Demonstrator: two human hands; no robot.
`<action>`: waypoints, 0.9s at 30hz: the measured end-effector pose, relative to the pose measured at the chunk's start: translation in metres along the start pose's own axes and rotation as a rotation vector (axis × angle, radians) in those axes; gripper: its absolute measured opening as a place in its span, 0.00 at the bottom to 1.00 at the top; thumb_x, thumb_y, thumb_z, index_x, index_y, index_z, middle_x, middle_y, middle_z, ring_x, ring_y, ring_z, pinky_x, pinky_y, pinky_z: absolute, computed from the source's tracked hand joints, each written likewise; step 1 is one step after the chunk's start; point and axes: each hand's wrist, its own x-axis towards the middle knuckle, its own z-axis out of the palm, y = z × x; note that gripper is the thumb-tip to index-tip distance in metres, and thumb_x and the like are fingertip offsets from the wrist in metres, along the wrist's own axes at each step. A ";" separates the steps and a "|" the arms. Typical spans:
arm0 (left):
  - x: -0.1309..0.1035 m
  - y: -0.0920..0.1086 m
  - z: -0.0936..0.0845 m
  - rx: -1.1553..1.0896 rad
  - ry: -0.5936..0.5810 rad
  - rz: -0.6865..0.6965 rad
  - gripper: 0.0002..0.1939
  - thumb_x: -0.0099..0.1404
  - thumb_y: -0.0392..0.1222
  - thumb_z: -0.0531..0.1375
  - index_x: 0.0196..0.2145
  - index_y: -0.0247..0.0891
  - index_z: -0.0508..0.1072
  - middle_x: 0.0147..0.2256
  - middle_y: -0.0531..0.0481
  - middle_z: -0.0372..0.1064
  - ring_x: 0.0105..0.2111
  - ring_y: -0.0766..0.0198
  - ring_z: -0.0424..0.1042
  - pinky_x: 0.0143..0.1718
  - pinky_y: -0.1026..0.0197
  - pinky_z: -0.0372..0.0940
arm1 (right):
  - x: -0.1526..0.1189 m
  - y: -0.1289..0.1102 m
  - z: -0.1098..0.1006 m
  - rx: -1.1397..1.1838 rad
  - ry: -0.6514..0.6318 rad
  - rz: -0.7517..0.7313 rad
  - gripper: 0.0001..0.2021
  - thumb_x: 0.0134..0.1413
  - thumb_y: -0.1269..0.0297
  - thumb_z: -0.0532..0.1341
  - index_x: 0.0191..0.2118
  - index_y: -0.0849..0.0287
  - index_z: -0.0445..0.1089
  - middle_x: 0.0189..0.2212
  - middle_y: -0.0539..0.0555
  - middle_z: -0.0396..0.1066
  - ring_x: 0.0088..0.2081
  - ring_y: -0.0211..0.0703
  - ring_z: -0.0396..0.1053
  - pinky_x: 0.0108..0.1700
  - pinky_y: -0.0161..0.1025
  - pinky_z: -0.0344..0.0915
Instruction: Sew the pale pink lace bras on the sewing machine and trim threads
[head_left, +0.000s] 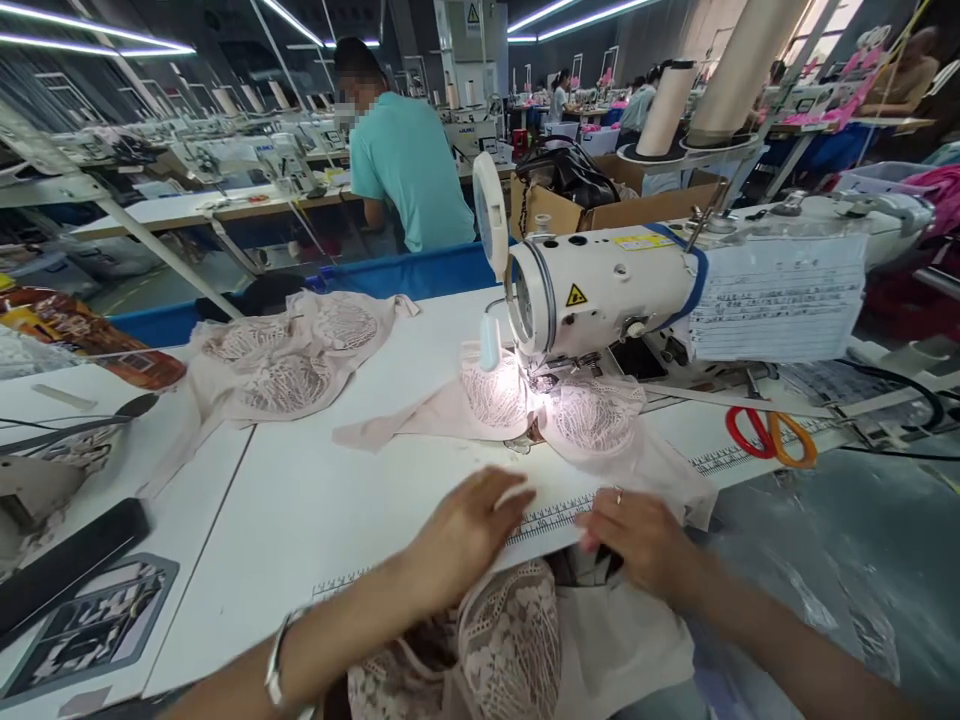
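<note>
A pale pink lace bra [592, 415] lies on the sewing machine's bed, its middle under the lit needle area of the white sewing machine [600, 290]. My left hand [472, 530] hovers over the table's front edge, fingers loosely bent and apart, with nothing visible in them. To its right, my right hand [637, 540] is at the same edge, fingers half curled and slightly blurred, holding nothing that I can see. Below both hands, another lace bra [510, 630] rests at my lap. A pile of similar bras [292, 360] lies on the table to the left.
Scissors [772, 436] with red and orange handles lie right of the machine. A ruler strip [555, 517] runs along the table's front edge. A bottle [90, 335] lies at far left. A paper sheet [776, 300] hangs on the machine. A person [409, 165] works behind.
</note>
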 end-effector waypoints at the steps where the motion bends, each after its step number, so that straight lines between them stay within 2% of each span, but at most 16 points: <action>1: 0.021 -0.016 0.001 0.032 0.019 -0.016 0.13 0.72 0.31 0.52 0.52 0.30 0.67 0.49 0.35 0.71 0.49 0.51 0.71 0.47 0.50 0.72 | 0.012 0.013 -0.008 -0.052 0.046 0.062 0.17 0.66 0.76 0.47 0.41 0.59 0.73 0.29 0.55 0.74 0.32 0.43 0.71 0.33 0.37 0.63; 3: 0.055 -0.046 0.004 0.076 -0.064 -0.068 0.13 0.71 0.27 0.50 0.51 0.27 0.66 0.49 0.34 0.70 0.49 0.51 0.70 0.48 0.50 0.70 | 0.036 0.042 -0.021 -0.205 0.024 0.280 0.15 0.67 0.70 0.50 0.48 0.59 0.73 0.37 0.57 0.75 0.37 0.46 0.73 0.34 0.38 0.64; 5: 0.079 -0.066 0.007 0.077 -0.245 -0.071 0.11 0.69 0.26 0.50 0.45 0.30 0.68 0.43 0.39 0.71 0.41 0.56 0.71 0.42 0.55 0.70 | 0.058 0.072 -0.028 -0.333 -0.033 0.447 0.16 0.67 0.61 0.53 0.53 0.58 0.72 0.44 0.60 0.74 0.42 0.51 0.73 0.35 0.40 0.66; 7: 0.091 -0.077 0.009 0.068 -0.404 -0.032 0.07 0.67 0.27 0.53 0.40 0.33 0.69 0.38 0.44 0.70 0.35 0.59 0.69 0.35 0.60 0.67 | 0.076 0.098 -0.028 -0.427 -0.122 0.518 0.19 0.65 0.55 0.54 0.52 0.59 0.74 0.48 0.63 0.72 0.45 0.56 0.73 0.41 0.44 0.68; 9: 0.094 -0.080 0.013 0.068 -0.466 -0.003 0.04 0.65 0.30 0.57 0.39 0.33 0.69 0.38 0.44 0.69 0.35 0.59 0.68 0.32 0.61 0.64 | 0.088 0.118 -0.023 -0.469 -0.199 0.530 0.20 0.64 0.53 0.55 0.50 0.60 0.75 0.48 0.64 0.74 0.47 0.59 0.72 0.45 0.47 0.68; 11: 0.092 -0.080 0.020 0.075 -0.431 -0.025 0.05 0.62 0.30 0.59 0.38 0.33 0.69 0.38 0.44 0.68 0.34 0.59 0.68 0.31 0.60 0.63 | 0.094 0.133 -0.016 -0.474 -0.236 0.517 0.18 0.62 0.53 0.57 0.48 0.60 0.76 0.45 0.63 0.77 0.47 0.59 0.72 0.46 0.47 0.67; 15: 0.082 -0.078 0.042 0.069 -0.239 -0.146 0.10 0.61 0.23 0.51 0.33 0.36 0.65 0.34 0.46 0.66 0.32 0.60 0.65 0.32 0.59 0.63 | 0.092 0.150 -0.007 -0.472 -0.260 0.460 0.15 0.60 0.57 0.59 0.47 0.58 0.77 0.38 0.60 0.80 0.43 0.59 0.74 0.44 0.46 0.66; 17: 0.079 -0.079 0.051 0.035 -0.155 -0.195 0.11 0.63 0.23 0.49 0.32 0.37 0.64 0.33 0.46 0.65 0.32 0.60 0.64 0.32 0.58 0.63 | 0.087 0.154 -0.007 -0.473 -0.288 0.429 0.15 0.58 0.60 0.59 0.48 0.57 0.76 0.37 0.59 0.80 0.42 0.59 0.75 0.44 0.46 0.66; 22: 0.078 -0.083 0.056 -0.020 -0.063 -0.283 0.10 0.66 0.25 0.51 0.34 0.35 0.68 0.34 0.45 0.67 0.34 0.60 0.65 0.33 0.59 0.64 | 0.080 0.153 -0.011 -0.449 -0.428 0.370 0.20 0.56 0.67 0.59 0.55 0.56 0.71 0.42 0.59 0.79 0.42 0.56 0.75 0.45 0.47 0.67; 24: 0.078 -0.084 0.056 -0.013 -0.065 -0.261 0.10 0.67 0.25 0.52 0.33 0.34 0.69 0.34 0.45 0.68 0.35 0.60 0.66 0.33 0.60 0.63 | 0.079 0.151 -0.012 -0.386 -0.473 0.333 0.24 0.56 0.71 0.57 0.58 0.50 0.69 0.45 0.55 0.78 0.43 0.52 0.75 0.46 0.45 0.67; 27: 0.078 -0.086 0.055 -0.011 -0.072 -0.127 0.13 0.71 0.28 0.50 0.33 0.34 0.72 0.36 0.45 0.71 0.35 0.60 0.66 0.35 0.60 0.64 | 0.080 0.147 -0.012 -0.273 -0.493 0.268 0.31 0.55 0.74 0.55 0.63 0.42 0.65 0.47 0.50 0.76 0.44 0.46 0.74 0.47 0.41 0.67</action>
